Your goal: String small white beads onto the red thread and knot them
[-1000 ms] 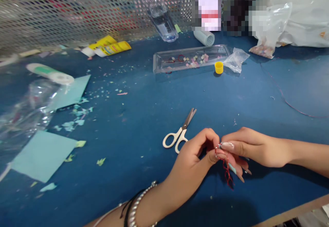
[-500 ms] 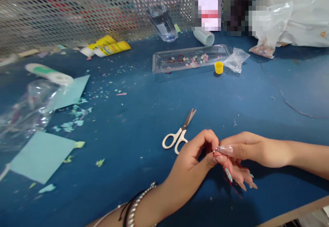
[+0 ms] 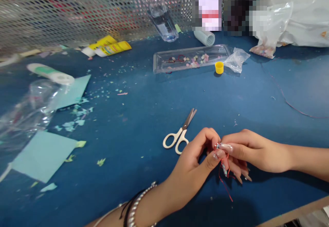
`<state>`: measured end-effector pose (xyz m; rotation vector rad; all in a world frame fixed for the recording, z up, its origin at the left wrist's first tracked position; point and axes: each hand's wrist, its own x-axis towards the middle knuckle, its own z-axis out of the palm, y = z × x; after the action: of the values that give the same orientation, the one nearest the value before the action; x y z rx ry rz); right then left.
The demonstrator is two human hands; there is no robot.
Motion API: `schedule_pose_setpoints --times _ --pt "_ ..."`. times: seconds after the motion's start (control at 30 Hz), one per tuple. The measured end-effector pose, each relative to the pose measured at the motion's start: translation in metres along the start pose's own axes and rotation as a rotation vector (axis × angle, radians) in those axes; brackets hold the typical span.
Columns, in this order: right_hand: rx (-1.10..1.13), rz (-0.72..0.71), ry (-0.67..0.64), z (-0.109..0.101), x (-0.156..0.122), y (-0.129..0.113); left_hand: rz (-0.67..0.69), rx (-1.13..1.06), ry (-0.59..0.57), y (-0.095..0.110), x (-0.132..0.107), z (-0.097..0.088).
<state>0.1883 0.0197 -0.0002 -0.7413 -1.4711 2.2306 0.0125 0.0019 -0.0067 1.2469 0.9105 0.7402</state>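
Observation:
Near the front edge of the blue table, my left hand (image 3: 196, 162) and my right hand (image 3: 254, 150) meet fingertip to fingertip. Both pinch a thin red string (image 3: 226, 187), whose loose end hangs below the fingers. Part of the string crosses the right fingers, and whatever sits between the thumb tips is too small to make out. White-handled scissors (image 3: 181, 134) lie just beyond my left hand, blades slightly parted and pointing away.
A clear plastic tray (image 3: 169, 57) with small beads lies at the back, beside a yellow cap (image 3: 219, 68) and a small plastic bag (image 3: 238, 60). Light-blue paper (image 3: 43, 155), scraps and a white-and-green cutter (image 3: 50, 73) lie left. A bottle (image 3: 164, 24) leans against the mesh panel.
My left thumb has moved up and in against the right thumb's nail. The string's hanging end has swung slightly left, and the right fingers have curled in a little.

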Motion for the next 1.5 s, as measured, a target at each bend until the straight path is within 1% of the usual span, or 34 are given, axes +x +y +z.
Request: schedule_pose_setpoints --times 0.2,0.37,0.53,0.73,0.83,0.93,1.07,1.17,1.33,1.5 --pt "0.005 0.006 0.029 -0.0001 -0.0005 -0.0004 -0.014 -0.016 -0.029 0.0018 -0.0009 -0.0001" --pt "-0.004 0.027 0.043 -0.0003 -0.0004 0.0014 -0.024 0.005 -0.012 0.0035 -0.0002 0.0001" --pt "-0.007 0.037 0.049 -0.0005 -0.0002 0.0019 -0.021 0.031 -0.042 0.0026 -0.0001 -0.0011" --pt "-0.046 0.044 0.063 0.0003 -0.0006 0.0015 0.002 0.048 -0.064 0.0041 -0.0009 -0.0016" --pt "-0.1 0.035 0.072 0.0017 -0.0006 0.0027 0.002 0.043 -0.066 0.0044 -0.001 -0.0014" --pt "-0.207 -0.022 0.092 0.0032 -0.0008 0.0044 0.0 0.064 -0.064 0.0039 -0.0003 -0.0012" --pt "-0.411 -0.168 0.153 0.004 -0.0014 0.0053 0.001 0.088 -0.065 0.0037 0.0008 -0.0005" --pt "-0.497 -0.242 0.179 0.004 -0.0025 0.0055 0.005 0.078 -0.05 0.0041 0.0 -0.0004" --pt "-0.573 -0.281 0.241 0.0043 -0.0035 0.0061 -0.003 0.087 -0.099 0.004 -0.0023 -0.0024" --pt "-0.642 -0.296 0.269 0.0057 -0.0023 0.0059 0.057 0.157 -0.06 0.0019 -0.0028 -0.0019"
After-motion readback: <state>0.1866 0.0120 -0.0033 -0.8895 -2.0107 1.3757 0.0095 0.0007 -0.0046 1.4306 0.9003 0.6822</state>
